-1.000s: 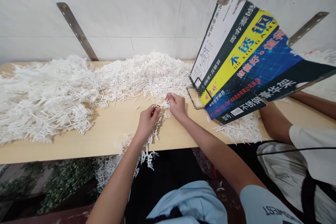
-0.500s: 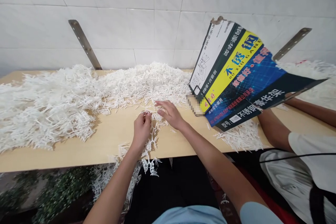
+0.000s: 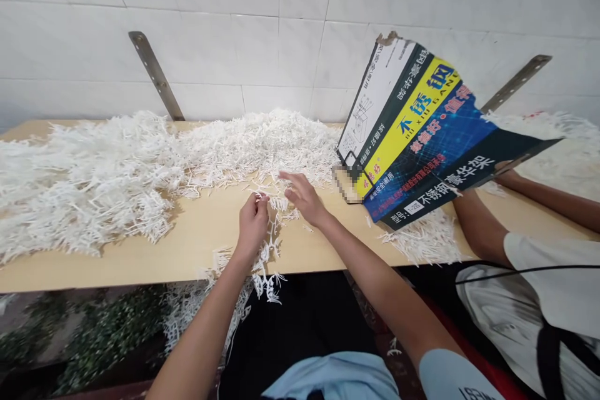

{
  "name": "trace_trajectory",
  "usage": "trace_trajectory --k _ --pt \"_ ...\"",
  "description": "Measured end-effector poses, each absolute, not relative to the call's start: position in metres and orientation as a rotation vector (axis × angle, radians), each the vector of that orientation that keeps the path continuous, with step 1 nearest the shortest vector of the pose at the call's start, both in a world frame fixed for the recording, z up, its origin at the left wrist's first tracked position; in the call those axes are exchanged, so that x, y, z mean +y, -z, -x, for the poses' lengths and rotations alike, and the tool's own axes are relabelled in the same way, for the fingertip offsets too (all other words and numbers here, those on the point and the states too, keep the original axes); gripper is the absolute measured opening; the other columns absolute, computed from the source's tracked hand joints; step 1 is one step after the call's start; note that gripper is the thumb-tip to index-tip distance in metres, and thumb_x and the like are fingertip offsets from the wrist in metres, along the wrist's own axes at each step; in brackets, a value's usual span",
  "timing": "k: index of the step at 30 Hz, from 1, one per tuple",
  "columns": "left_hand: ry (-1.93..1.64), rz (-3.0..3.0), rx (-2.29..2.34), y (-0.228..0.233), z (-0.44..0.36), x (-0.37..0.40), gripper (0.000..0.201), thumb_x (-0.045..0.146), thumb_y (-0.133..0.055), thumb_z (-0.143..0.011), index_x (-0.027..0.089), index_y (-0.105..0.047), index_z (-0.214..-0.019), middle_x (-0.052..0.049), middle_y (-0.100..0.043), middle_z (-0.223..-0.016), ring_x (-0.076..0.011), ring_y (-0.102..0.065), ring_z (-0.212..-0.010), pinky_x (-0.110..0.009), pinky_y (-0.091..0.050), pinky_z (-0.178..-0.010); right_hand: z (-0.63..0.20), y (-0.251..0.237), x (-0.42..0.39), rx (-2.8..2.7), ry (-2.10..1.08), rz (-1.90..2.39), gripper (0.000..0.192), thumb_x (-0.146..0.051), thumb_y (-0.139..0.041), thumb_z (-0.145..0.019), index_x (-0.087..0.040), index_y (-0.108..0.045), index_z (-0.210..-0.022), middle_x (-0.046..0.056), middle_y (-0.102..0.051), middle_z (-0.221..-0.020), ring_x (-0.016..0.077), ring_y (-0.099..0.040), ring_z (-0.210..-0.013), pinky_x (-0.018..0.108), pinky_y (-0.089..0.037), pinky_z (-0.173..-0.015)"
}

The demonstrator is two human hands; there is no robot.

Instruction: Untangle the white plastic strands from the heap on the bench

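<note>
Left hand (image 3: 253,225) clenched on white sprigs (image 3: 269,250) trailing over near tabletop (image 3: 140,259) edge. Right hand (image 3: 304,199) released, fingers spread over pile (image 3: 262,144) fringe. Likely light, springy, tangle-prone; best pinched at stems.

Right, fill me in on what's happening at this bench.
A person sits at a wooden table heaped with white plastic sprigs. The left hand pinches a strand of joined sprigs that trails over the table's front edge, while the right hand reaches, fingers spread, into loose pieces at the pile's near edge. To the right, a second person's forearm lies on the table under a leaning printed cardboard box.
</note>
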State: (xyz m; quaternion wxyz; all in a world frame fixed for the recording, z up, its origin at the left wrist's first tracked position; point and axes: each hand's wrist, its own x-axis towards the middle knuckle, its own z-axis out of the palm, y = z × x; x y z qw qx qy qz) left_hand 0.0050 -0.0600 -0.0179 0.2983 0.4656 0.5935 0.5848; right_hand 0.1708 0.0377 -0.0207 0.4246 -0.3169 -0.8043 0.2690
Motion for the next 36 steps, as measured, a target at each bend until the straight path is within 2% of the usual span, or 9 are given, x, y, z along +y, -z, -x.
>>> trace_trajectory --k 3,6,13,16,19,22,25,29,36 --pt "-1.508 -1.262 1.578 0.02 -0.006 -0.058 0.025 0.042 -0.056 -0.096 0.021 -0.06 -0.083 0.003 -0.053 -0.065 -0.0153 -0.049 -0.062 -0.026 -0.039 -0.062 -0.169 0.025 0.031 -2.038 -0.708 0.891 0.03 -0.041 -0.055 -0.101 -0.021 -0.076 -0.092 0.004 -0.074 -0.081 0.0195 -0.068 -0.079 0.031 -0.05 -0.082" --pt "-1.443 -1.314 1.575 0.024 -0.011 -0.054 0.023 0.039 -0.056 -0.094 0.02 -0.067 -0.086 0.001 -0.057 -0.065 -0.017 -0.053 -0.064 -0.027 -0.039 -0.063 -0.169 0.03 0.031 -1.86 -0.703 1.023 0.027 -0.034 -0.055 -0.098 -0.021 -0.075 -0.084 0.0 -0.067 -0.066 0.0166 -0.062 -0.062 0.028 -0.048 -0.07" --pt "-1.511 -1.268 1.54 0.022 -0.023 -0.063 0.032 0.044 -0.055 -0.095 0.022 -0.051 -0.072 0.004 -0.045 -0.06 -0.0141 -0.043 -0.056 -0.027 -0.034 -0.057 -0.179 0.025 0.053 -1.235 -0.831 1.056 0.058 -0.062 -0.037 -0.101 -0.016 -0.071 -0.105 0.012 -0.076 -0.085 0.0207 -0.071 -0.076 0.033 -0.056 -0.075" --pt "-1.649 -1.078 1.465 0.018 -0.019 -0.07 0.037 0.051 -0.055 -0.096 0.024 -0.043 -0.074 0.007 -0.035 -0.06 -0.0117 -0.032 -0.052 -0.025 -0.029 -0.052 -0.178 0.019 0.049 -1.406 -0.83 0.961 0.058 -0.06 -0.043 -0.102 -0.016 -0.062 -0.135 0.019 -0.072 -0.13 0.0254 -0.07 -0.112 0.041 -0.055 -0.097" --pt "-1.667 -1.006 1.428 0.018 -0.018 -0.068 0.034 0.053 -0.055 -0.097 0.023 -0.048 -0.082 0.008 -0.037 -0.061 -0.0114 -0.032 -0.052 -0.024 -0.029 -0.051 -0.172 0.014 0.032 -1.731 -0.824 0.817 0.057 -0.056 -0.049 -0.102 -0.023 -0.056 -0.149 0.014 -0.052 -0.16 0.0278 -0.049 -0.145 0.046 -0.042 -0.117" --pt "-1.594 -1.149 1.478 0.02 -0.021 -0.062 0.033 0.052 -0.054 -0.098 0.022 -0.05 -0.083 0.006 -0.045 -0.063 -0.0122 -0.04 -0.056 -0.025 -0.034 -0.055 -0.168 0.013 0.019 -1.903 -1.04 0.682 0.052 -0.054 -0.059 -0.099 -0.025 -0.063 -0.142 0.012 -0.062 -0.149 0.0278 -0.059 -0.136 0.044 -0.049 -0.11" --pt "-1.538 -1.3 1.519 0.02 -0.023 -0.06 0.035 0.052 -0.052 -0.099 0.022 -0.053 -0.082 0.004 -0.048 -0.064 -0.0138 -0.044 -0.059 -0.026 -0.037 -0.059 -0.165 0.018 0.018 -1.873 -1.245 0.698 0.04 -0.049 -0.068 -0.093 -0.019 -0.075 -0.12 0.01 -0.078 -0.111 0.0239 -0.073 -0.099 0.036 -0.058 -0.087" --pt "-1.531 -1.306 1.551 0.02 -0.021 -0.063 0.035 0.05 -0.051 -0.099 0.022 -0.054 -0.079 0.005 -0.047 -0.061 -0.0142 -0.044 -0.057 -0.027 -0.035 -0.058 -0.167 0.025 0.027 -1.877 -1.178 0.839 0.027 -0.039 -0.062 -0.096 -0.017 -0.077 -0.101 0.002 -0.073 -0.076 0.0166 -0.065 -0.065 0.028 -0.051 -0.065" --pt "-1.36 -1.4 1.674 0.027 -0.018 -0.064 0.033 0.042 -0.053 -0.096 0.021 -0.059 -0.071 0.004 -0.045 -0.055 -0.0149 -0.042 -0.055 -0.028 -0.03 -0.058 -0.178 0.035 0.041 -2.297 -0.493 0.962 0.039 0.0 -0.052 -0.087 -0.02 -0.074 -0.112 0.01 -0.078 -0.106 0.0233 -0.073 -0.096 0.031 -0.052 -0.086"
